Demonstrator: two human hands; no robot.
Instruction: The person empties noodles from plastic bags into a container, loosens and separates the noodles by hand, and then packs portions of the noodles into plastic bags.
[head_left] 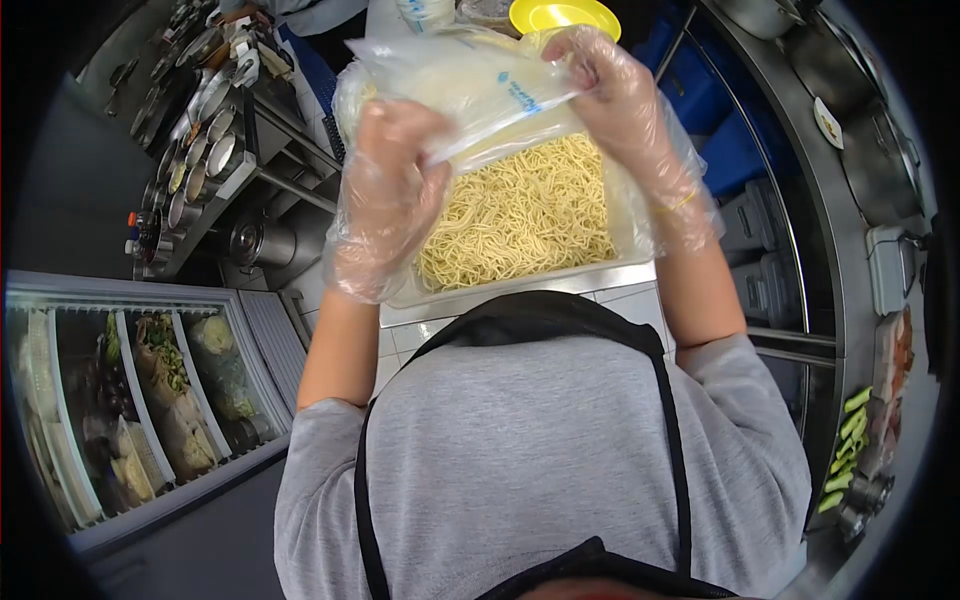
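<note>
Both my hands wear clear plastic gloves and are raised over a tray point(395, 297) filled with yellow noodles point(520, 215). A translucent plastic bag point(470, 85) with blue print spans the gap between them, above the far part of the noodles. My right hand point(612, 95), fingers bent together, pinches the bag's upper right edge. My left hand point(395, 165) is at the bag's left side, its fingers curled and slightly blurred; whether they grip the plastic is unclear. Clear plastic film also lines the tray's right side.
A yellow plate point(565, 16) lies beyond the bag. On the left are a rack with metal pots point(222, 155) and a glass-topped chest point(265, 395) with bagged vegetables. To the right, a metal counter point(850, 250) holds green vegetable pieces point(848, 450), with blue bins point(700, 90) beneath.
</note>
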